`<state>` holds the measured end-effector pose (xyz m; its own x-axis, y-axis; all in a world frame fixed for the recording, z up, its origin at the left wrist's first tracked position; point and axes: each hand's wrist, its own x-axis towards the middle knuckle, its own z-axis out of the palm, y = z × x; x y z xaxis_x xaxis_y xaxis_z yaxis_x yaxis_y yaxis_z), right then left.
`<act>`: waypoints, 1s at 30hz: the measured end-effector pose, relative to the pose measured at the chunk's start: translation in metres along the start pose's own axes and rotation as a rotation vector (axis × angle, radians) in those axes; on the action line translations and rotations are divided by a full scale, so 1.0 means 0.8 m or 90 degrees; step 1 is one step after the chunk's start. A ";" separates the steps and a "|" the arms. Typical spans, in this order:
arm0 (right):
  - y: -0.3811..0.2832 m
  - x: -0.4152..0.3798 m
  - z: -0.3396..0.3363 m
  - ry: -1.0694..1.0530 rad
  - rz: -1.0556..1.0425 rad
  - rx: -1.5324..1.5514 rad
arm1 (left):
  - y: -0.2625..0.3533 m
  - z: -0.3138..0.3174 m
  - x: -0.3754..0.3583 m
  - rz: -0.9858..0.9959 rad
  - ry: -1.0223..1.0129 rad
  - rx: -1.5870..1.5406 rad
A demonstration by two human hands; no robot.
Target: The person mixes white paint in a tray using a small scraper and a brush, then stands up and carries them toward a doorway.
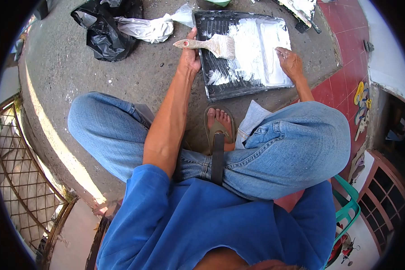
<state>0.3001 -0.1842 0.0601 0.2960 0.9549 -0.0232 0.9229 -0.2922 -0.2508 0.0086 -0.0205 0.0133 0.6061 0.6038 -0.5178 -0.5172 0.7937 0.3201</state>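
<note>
A black paint tray [238,90], its inside coated with white paint [249,49], lies on the concrete in front of my feet. My left hand [191,56] grips its left edge, thumb toward the top. Across that edge rests a flat paintbrush [209,44]; its wooden handle crosses over my left hand and the worn bristles lie inside the tray. At the tray's right end, my right hand [291,64] is closed with its fingertips at the wet paint. Whatever those fingers hold, if anything, I cannot make out.
A black plastic bag [110,36] and a knotted whitish bag [150,28] lie at the upper left. Paint-smeared items [301,11] sit at the upper right. Sandals [361,101] rest on red tiles, near a green chair [346,202]. A metal grille [24,175] stands left.
</note>
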 end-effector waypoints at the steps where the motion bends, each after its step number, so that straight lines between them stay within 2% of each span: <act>1: 0.000 -0.019 0.003 -0.013 -0.002 -0.016 | 0.000 0.001 -0.001 0.006 0.003 0.001; 5: 0.005 -0.072 0.004 0.007 0.016 -0.007 | 0.002 0.002 -0.005 -0.016 -0.016 -0.007; 6: 0.010 -0.068 0.007 0.024 0.055 0.001 | 0.003 0.003 -0.006 -0.024 -0.017 -0.004; 8: 0.010 -0.040 0.003 0.060 0.137 0.015 | 0.002 -0.001 -0.002 -0.039 -0.023 -0.004; 13: 0.010 0.039 0.033 0.225 0.218 0.077 | 0.003 0.003 -0.007 -0.041 -0.024 -0.007; 16: -0.005 0.036 0.034 0.164 0.176 0.124 | 0.003 0.001 -0.007 -0.028 -0.026 -0.005; 17: 0.000 0.031 0.036 0.184 0.119 0.097 | 0.002 0.001 -0.007 -0.020 -0.020 -0.001; 21: 0.022 0.038 0.036 0.217 0.228 0.100 | 0.003 0.003 -0.013 -0.041 -0.031 -0.005; 24: 0.026 0.068 0.046 0.237 0.203 0.118 | 0.003 0.005 -0.010 -0.043 -0.028 0.007; 28: -0.003 0.055 0.024 0.132 0.090 0.143 | 0.002 0.003 -0.008 -0.016 -0.004 0.044; 30: -0.006 0.058 0.009 0.098 0.124 0.074 | 0.000 -0.001 -0.007 -0.019 -0.009 0.048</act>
<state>0.3074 -0.1383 0.0529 0.5066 0.8599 0.0629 0.8134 -0.4525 -0.3654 0.0048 -0.0236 0.0156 0.6291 0.5808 -0.5167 -0.4528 0.8141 0.3637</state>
